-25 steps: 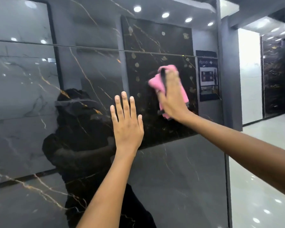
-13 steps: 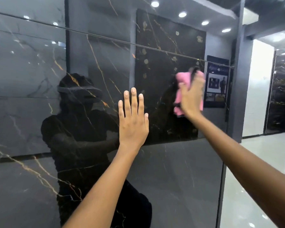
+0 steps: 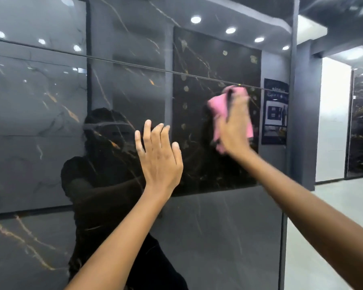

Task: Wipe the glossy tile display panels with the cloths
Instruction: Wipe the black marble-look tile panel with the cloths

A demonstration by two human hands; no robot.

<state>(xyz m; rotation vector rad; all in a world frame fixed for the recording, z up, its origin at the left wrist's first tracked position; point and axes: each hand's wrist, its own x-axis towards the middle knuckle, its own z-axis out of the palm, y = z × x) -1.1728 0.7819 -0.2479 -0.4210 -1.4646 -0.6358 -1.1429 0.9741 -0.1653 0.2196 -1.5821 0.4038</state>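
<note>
Head view: the right hand point(image 3: 234, 126) presses a pink cloth point(image 3: 220, 109) flat against the glossy tile panel point(image 3: 124, 206), its fingers laid over the soft, bunched fabric with a dark strip, perhaps a second folded cloth, showing between cloth and fingers; whether the thumb curls round the fabric cannot be told through the motion blur. The cloth is crumpled, matte and slightly fuzzy at its edges, spilling out to the left of and below the palm, and it sits just beneath a thin dark horizontal seam point(image 3: 134, 64) that crosses the panel. The left hand point(image 3: 158, 158) is held up with straight, slightly spread fingers, holding nothing, its palm toward the panel; contact with the surface cannot be confirmed. The panel is dark, polished like a mirror, veined with thin gold and pale streaks in a marble pattern. It reflects round ceiling lights, a darker square slab speckled with pale blotches, a poster, and the person's dark silhouette. To the right, past the panel's straight vertical edge, lies a pale, shiny floor point(image 3: 331, 206) and a white wall point(image 3: 331, 122).
</note>
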